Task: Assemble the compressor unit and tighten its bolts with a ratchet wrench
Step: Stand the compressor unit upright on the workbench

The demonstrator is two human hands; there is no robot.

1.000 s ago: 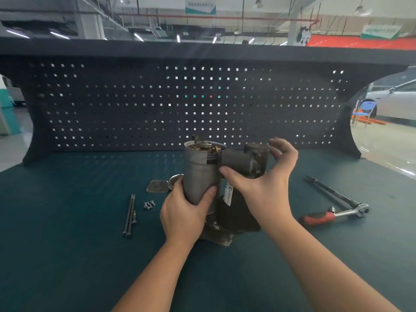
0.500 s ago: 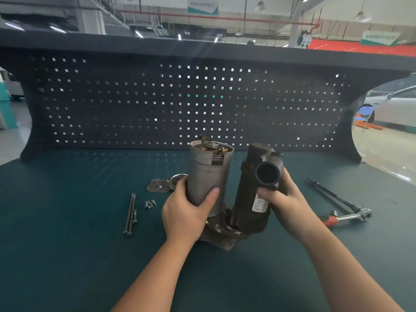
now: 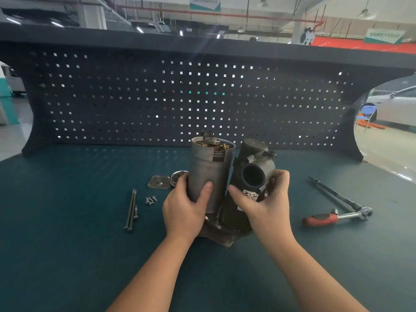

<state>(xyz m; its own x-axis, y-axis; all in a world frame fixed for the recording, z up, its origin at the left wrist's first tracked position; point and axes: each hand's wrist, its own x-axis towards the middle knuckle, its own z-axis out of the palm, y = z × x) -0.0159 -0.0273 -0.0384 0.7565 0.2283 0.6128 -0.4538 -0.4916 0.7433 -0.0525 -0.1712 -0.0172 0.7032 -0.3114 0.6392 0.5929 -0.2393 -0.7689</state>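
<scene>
Dark pegboard [image 3: 135, 97] backs a teal bench [image 3: 67, 244]; left hand [image 3: 183, 210] wraps the grey cylinder [image 3: 209, 172] at centre; right hand [image 3: 267, 206] grips the adjoining black housing [image 3: 254, 167]; long bolts [image 3: 131, 210] lie left, ratchet wrench [image 3: 333, 217] right.

Dark pegboard [image 3: 202, 97] behind teal bench [image 3: 67, 244]; ceiling strip lights [image 3: 139, 29].

Two bare forearms reach forward from the near edge of the dark green workbench top [image 3: 67, 244], converging at its middle. The left hand [image 3: 183, 209] wraps the grey metal cylinder [image 3: 208, 176], thumb pressed flat on its front. The right hand [image 3: 266, 204] curls round the dark cast housing with a round port [image 3: 252, 176], thumb lying across its label.
</scene>
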